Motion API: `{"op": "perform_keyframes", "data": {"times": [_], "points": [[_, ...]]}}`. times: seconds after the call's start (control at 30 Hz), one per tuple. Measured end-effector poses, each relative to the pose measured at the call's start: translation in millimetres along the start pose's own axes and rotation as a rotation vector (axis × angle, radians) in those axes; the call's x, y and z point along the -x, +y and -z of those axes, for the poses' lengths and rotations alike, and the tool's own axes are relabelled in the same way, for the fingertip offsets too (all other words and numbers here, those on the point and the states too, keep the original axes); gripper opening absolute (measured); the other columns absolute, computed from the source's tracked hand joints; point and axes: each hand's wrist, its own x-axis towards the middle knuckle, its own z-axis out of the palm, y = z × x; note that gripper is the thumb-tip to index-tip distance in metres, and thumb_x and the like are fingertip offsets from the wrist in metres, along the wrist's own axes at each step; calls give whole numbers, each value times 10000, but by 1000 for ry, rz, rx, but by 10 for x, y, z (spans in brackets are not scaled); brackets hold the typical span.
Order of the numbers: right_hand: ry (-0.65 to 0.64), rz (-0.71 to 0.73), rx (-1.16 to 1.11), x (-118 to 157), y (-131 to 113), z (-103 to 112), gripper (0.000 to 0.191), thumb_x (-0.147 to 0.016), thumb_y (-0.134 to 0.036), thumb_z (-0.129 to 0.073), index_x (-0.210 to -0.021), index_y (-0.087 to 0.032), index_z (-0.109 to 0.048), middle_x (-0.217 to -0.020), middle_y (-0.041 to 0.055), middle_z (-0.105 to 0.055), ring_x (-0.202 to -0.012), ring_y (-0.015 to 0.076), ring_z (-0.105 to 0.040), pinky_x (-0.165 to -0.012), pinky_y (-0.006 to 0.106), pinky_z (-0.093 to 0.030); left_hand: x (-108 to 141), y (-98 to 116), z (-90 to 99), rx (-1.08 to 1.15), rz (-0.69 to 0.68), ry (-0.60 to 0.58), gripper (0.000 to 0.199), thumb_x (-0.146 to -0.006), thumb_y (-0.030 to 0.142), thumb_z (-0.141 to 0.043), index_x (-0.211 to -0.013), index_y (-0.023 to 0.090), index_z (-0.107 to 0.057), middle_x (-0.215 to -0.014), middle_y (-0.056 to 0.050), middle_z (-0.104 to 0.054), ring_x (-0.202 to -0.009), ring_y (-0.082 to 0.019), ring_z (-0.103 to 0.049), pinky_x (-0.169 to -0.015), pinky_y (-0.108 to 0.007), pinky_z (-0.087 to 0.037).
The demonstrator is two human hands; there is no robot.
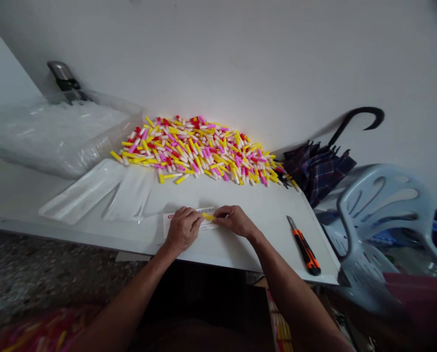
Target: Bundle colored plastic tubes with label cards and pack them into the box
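A small yellow piece (208, 216) is pinched between both hands above a white printed card (167, 226) near the table's front edge. My left hand (185, 227) has its fingers closed on the piece's left end and covers part of the card. From the other side, the closed fingertips of my right hand (235, 220) grip the right end. Behind them lies a heap of small yellow, pink, red and white tubes (204, 151). Flat clear plastic sleeves (130, 193) rest to the left of the card.
An orange and black box cutter (304, 247) lies at the right. Beyond it are a dark umbrella (314, 168) and a light blue chair (387, 195). A large clear plastic bag (57, 132) and a metal-topped bottle (62, 76) are at the back left.
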Motion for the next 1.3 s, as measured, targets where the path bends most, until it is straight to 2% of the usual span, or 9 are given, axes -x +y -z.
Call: {"op": "perform_keyframes", "data": {"times": [0.1, 0.3, 0.57, 0.9, 0.97, 1.07, 1.13, 1.2, 1.3], "points": [[84, -19, -27, -92, 7, -176, 174, -855, -365, -728, -833, -195, -757, -726, -1, -683, -680, 158, -579, -673, 270, -456, 5, 2, 6, -6, 12, -2, 182, -1020, 233, -560, -915, 220, -708, -909, -53, -711, -904, -231, -603, -852, -395, -479], [-56, -8, -234, 30, 109, -52, 216, -879, -374, -714, -1007, -202, -737, -953, 43, -732, -845, 186, -641, -762, 290, -512, 9, -17, -8, 14, 54, 20, 202, -1024, 256, -563, -876, 226, -697, -887, -43, -707, -900, -221, -607, -869, -396, -477], [-249, -78, -440, 11, -5, -258, 480, -919, -385, -696, -1342, -267, -502, -1089, 50, -756, -563, 108, -619, -451, 197, -418, 2, -13, 9, -36, 48, -23, 197, -1015, 253, -559, -879, 230, -698, -886, -46, -721, -879, -235, -593, -855, -413, -454], [-402, -119, -542, -14, -17, -195, 738, -833, -404, -788, -1496, -298, -480, -1185, 75, -749, -633, 142, -694, -527, 235, -510, 4, 2, 9, -132, 48, -11, 224, -1016, 260, -526, -851, 230, -675, -864, -57, -711, -878, -247, -593, -828, -423, -419], [-281, -111, -430, -125, 61, -62, 640, -848, -423, -754, -1435, -255, -566, -1087, 76, -759, -647, 164, -691, -545, 258, -515, 5, 4, 8, -141, 54, -8, 218, -1022, 275, -530, -856, 232, -664, -861, -53, -708, -875, -249, -590, -818, -420, -412], [346, -146, -58, -446, 230, 290, 403, -928, -451, -607, -1215, -183, -696, -970, 87, -742, -696, 188, -663, -595, 286, -505, 5, -1, -1, -139, 62, 0, 211, -1026, 290, -540, -857, 236, -654, -861, -46, -707, -872, -250, -587, -802, -417, -406], [629, -228, 286, -706, 341, 550, 348, -939, -413, -595, -1160, -170, -712, -1047, 111, -741, -873, 223, -675, -716, 311, -508, 4, -7, -10, -135, 64, 2, 216, -1026, 290, -543, -849, 237, -654, -857, -44, -705, -868, -249, -584, -796, -417, -405], [674, -313, 470, -934, 421, 738, 303, -914, -383, -638, -1099, -159, -724, -1071, 131, -738, -960, 255, -661, -774, 332, -486, 4, -12, -16, -128, 66, 1, 220, -1025, 287, -547, -841, 235, -658, -853, -45, -702, -868, -249, -584, -800, -417, -407], [604, -349, 519, -1117, 457, 808, 219, -890, -366, -664, -910, -157, -727, -981, 141, -729, -900, 262, -647, -752, 338, -455, 4, -12, -17, -110, 77, 8, 224, -1022, 280, -553, -832, 234, -662, -847, -45, -698, -867, -246, -585, -807, -415, -416]]}}
